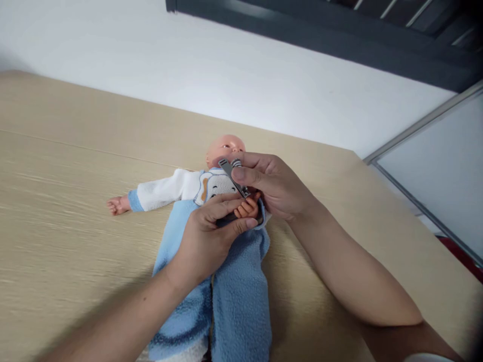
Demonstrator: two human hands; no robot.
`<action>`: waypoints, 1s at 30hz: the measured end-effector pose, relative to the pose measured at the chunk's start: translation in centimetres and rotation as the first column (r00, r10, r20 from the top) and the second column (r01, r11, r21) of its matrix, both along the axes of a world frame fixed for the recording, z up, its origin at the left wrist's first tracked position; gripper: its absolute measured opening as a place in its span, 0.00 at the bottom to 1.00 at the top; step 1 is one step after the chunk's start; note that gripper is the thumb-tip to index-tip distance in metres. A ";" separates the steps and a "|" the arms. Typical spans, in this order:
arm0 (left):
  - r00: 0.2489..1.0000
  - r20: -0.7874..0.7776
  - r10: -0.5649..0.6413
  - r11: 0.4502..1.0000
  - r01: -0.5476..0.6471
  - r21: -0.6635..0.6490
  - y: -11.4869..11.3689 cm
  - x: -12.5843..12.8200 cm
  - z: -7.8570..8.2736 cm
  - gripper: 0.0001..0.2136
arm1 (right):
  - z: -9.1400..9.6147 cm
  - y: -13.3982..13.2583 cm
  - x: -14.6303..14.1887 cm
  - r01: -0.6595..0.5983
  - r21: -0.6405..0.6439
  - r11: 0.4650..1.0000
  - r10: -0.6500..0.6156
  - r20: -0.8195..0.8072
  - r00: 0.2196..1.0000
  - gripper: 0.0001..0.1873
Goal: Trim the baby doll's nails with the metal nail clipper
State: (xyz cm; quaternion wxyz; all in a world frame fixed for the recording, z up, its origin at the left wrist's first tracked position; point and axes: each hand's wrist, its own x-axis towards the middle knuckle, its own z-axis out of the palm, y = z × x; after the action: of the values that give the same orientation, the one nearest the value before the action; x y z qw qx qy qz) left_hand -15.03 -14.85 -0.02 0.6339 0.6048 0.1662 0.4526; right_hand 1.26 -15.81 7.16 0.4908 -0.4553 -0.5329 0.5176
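Observation:
A baby doll point(225, 149) in a blue and white fleece suit point(237, 291) lies on its back on the wooden table point(68, 166). My left hand point(206, 236) pinches the doll's small hand point(247, 207) over its belly. My right hand point(275, 183) grips a silver nail clipper point(231, 173), its jaw end down at the doll's fingers. The doll's other arm point(151, 193) stretches out to the left with its bare hand on the table.
A white wall point(226, 75) rises behind the table. A dark frame point(339, 35) runs across the top right. A grey-framed panel point(437, 166) stands at the right, with something red point(462, 256) below it.

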 end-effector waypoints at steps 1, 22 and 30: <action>1.000 0.002 -0.002 1.000 0.002 -0.003 0.0 0.0 0.0 0.07 | 0.0 0.0 0.0 0.000 0.001 1.000 0.000 0.007 1.000 0.21; 1.000 -0.016 -0.001 0.999 0.002 0.039 0.1 0.1 0.4 0.03 | 0.2 0.5 0.3 -0.102 -0.035 0.994 0.099 -0.077 0.992 0.18; 1.000 -0.015 -0.015 0.999 0.016 0.051 0.1 0.0 0.4 0.05 | 0.3 0.6 0.5 -0.131 -0.073 0.989 0.126 -0.071 0.990 0.18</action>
State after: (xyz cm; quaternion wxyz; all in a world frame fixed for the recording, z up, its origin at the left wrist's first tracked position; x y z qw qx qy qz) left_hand -15.04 -14.71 0.36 0.6204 0.6253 0.1546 0.4474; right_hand 1.73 -15.16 7.48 0.4560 -0.4212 -0.5240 0.5831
